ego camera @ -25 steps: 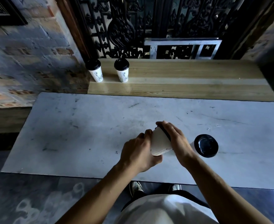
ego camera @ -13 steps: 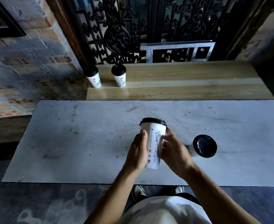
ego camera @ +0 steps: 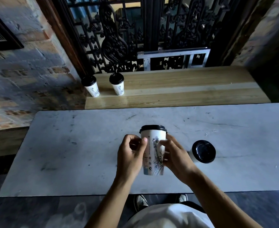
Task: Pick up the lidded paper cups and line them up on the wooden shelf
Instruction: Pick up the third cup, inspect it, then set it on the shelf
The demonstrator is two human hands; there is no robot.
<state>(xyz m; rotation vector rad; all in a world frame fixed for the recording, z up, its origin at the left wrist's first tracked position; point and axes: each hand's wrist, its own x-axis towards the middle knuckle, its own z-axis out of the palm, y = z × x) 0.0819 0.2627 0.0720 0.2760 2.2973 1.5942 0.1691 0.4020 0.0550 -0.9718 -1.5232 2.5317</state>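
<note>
Marble table (ego camera: 86, 145) fronts wooden shelf (ego camera: 184, 89), brick wall (ego camera: 28, 71), iron grille (ego camera: 119, 30).

Dim, bluish light; glare streak on wooden shelf (ego camera: 176, 89); wide-angle bowing at edges; slight motion blur on hands.

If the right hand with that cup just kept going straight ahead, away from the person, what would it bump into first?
Probably nothing on the marble table: its surface ahead of the right hand and held cup looks free. Next comes the wooden shelf, bare there, then the black iron grille. Depth is hard to judge.
</note>
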